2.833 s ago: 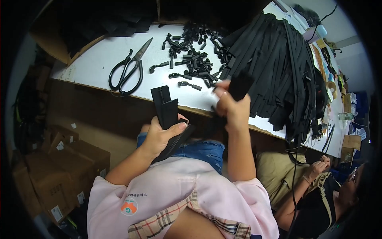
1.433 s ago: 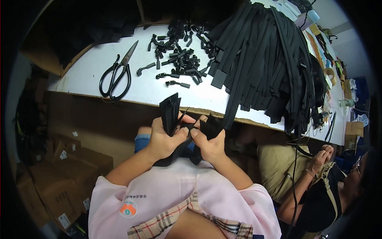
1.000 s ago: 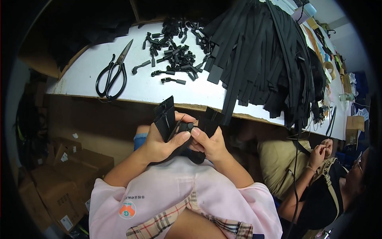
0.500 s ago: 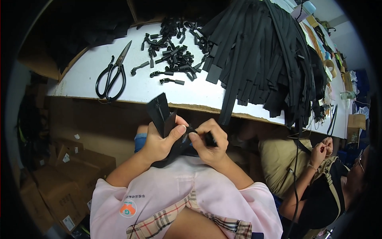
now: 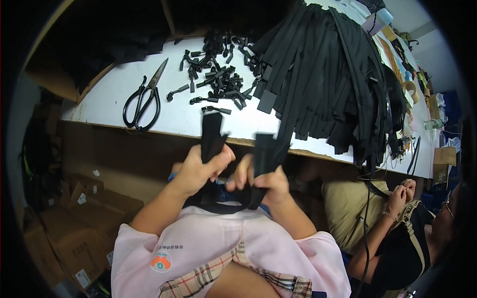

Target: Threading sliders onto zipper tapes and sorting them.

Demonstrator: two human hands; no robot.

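A long black zipper strip [image 5: 212, 130] runs between my two hands in front of the table edge, its middle sagging across my lap. My left hand [image 5: 198, 170] is closed round one end, which sticks up above the thumb. Around the other end, which also stands upright, my right hand [image 5: 271, 185] is closed; its fingers are partly smeared by motion. Whether a small slider is between the fingers cannot be made out. On the white table just beyond my hands lies a loose heap of black zipper sliders with long pulls [image 5: 223, 79].
Black-handled scissors [image 5: 143, 105] lie at the table's left. A thick bundle of black strips [image 5: 318, 84] hangs over the table edge on the right. Cardboard boxes [image 5: 74, 233] stand low on the left. At right sits a co-worker [image 5: 392, 233], hands together; a dark cord hangs nearby.
My hands were close together with the strip bunched between them. Now they are farther apart, the right hand holding up its own end. The strip's left end stands more upright.
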